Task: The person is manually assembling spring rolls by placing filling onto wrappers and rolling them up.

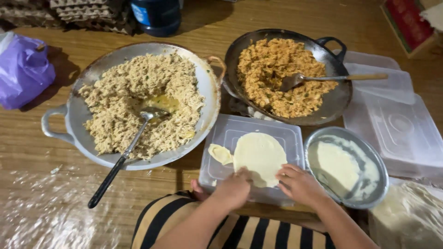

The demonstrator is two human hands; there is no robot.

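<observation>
A thin round pale wrapper [260,156] lies flat on an upturned clear plastic lid [226,133]. My left hand [234,188] rests with its fingers on the wrapper's near edge. My right hand [300,184] touches the near right edge of the same wrapper. A small folded piece of pale dough [220,153] sits on the lid just left of the wrapper. A striped sleeve or knee shows below my arms.
A big light pan [76,113] of pale shredded filling holds a black-handled spoon [121,158]. A dark wok [332,103] of orange filling holds a wooden-handled spoon [323,78]. A metal bowl [369,193] holds white paste. Clear boxes [397,124], stacked wrappers [410,216] and a purple bag [23,69] lie around.
</observation>
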